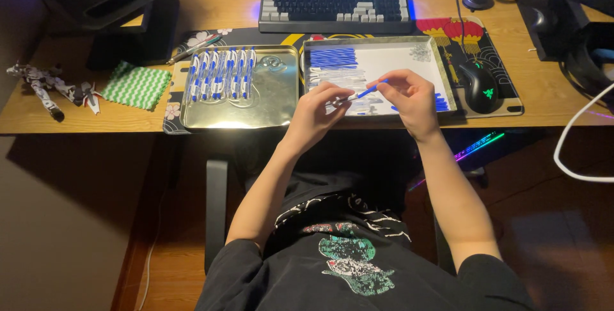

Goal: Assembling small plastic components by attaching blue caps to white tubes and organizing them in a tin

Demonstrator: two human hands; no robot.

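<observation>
Far to the left of the hands, at the tabletop (211, 4) edge, lay a small white robot figure (54, 85), and beside it a green cloth with a wavy pattern (136, 85). Closer to the hands, just left of the left one, stood a metal tray (278, 103). Across its far part lay a neat row of finished pens (220, 76), white with blue ends, side by side. The near half of this tray was bare metal, so I judge there was room for many more.

The left hand (318, 114) was closed in a narrow pinch on the white end of one pen part (361, 92). The right hand (409, 97) pinched the blue end of the same piece, so both hands held it together, just above the near edge of a second tray (448, 87). It seemed the two halves were being joined, but the joint was too small to tell.

Under and beyond the hands, this second tray with a white floor held loose parts: a bundle of blue pieces (332, 57) at the far left corner, pale pieces (336, 77) below it, and a few blue ones (440, 102) by the right hand. So a good share was assembled, and a large share remained.

Right of the right hand rested a black computer mouse (481, 86) on a patterned mat (511, 103). Beyond both hands stood a keyboard (334, 5).
</observation>
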